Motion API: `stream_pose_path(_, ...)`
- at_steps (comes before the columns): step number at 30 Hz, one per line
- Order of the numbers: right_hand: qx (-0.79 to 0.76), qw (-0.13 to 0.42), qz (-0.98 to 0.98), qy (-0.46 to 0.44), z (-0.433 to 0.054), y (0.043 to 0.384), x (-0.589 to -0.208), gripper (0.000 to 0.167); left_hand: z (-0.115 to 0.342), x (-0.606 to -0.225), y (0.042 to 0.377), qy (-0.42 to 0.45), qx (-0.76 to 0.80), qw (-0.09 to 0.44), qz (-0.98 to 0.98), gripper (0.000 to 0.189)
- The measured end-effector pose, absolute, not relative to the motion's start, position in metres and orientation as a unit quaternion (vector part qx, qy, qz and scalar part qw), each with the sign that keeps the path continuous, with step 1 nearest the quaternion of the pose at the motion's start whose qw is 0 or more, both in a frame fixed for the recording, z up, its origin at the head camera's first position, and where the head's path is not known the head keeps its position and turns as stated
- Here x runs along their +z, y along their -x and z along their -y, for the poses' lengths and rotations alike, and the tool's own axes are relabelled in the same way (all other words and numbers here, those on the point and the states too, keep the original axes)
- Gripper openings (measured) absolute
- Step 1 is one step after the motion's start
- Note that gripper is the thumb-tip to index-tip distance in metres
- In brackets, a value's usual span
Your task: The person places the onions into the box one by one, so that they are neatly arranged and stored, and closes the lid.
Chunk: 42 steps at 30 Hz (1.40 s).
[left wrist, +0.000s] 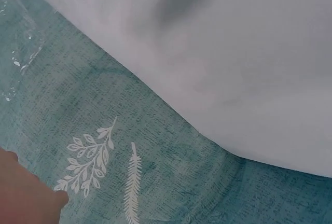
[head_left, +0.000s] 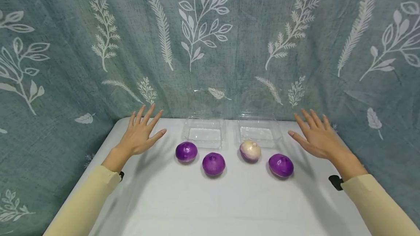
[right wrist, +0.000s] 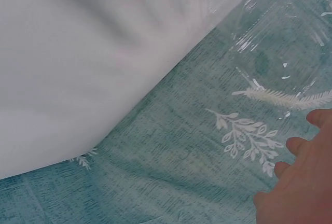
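My left hand is held over the left side of the white table, fingers spread and nothing in it. On the right, my right hand hovers the same way, its fingers straight and apart. Between them lie a dark purple onion, a second purple onion, a pale onion with a purple blush, and another purple onion nearest my right hand. Behind the onions stand a clear plastic box on the left and another clear plastic box on the right, lids raised.
A green-grey curtain with white leaf prints hangs right behind the white table and along both sides. The raised clear lids lean up in front of it. In the right wrist view, a clear lid rises past the table edge.
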State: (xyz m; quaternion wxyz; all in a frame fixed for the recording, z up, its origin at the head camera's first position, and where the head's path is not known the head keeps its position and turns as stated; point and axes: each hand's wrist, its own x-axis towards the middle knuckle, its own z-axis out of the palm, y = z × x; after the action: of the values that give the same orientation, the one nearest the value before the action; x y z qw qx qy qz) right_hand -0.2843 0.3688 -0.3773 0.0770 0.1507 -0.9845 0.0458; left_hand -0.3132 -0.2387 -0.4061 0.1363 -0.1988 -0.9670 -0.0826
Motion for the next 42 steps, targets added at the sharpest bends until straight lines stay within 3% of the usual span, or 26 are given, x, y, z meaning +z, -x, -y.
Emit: stream_pose_path(42, 0.176, 0.061, 0.946, -0.264, -0.282, 0.259, -0.377, 0.073, 0.201, -0.415, 0.310, 0.209, -0.389, 0.105, 0.891, 0.082)
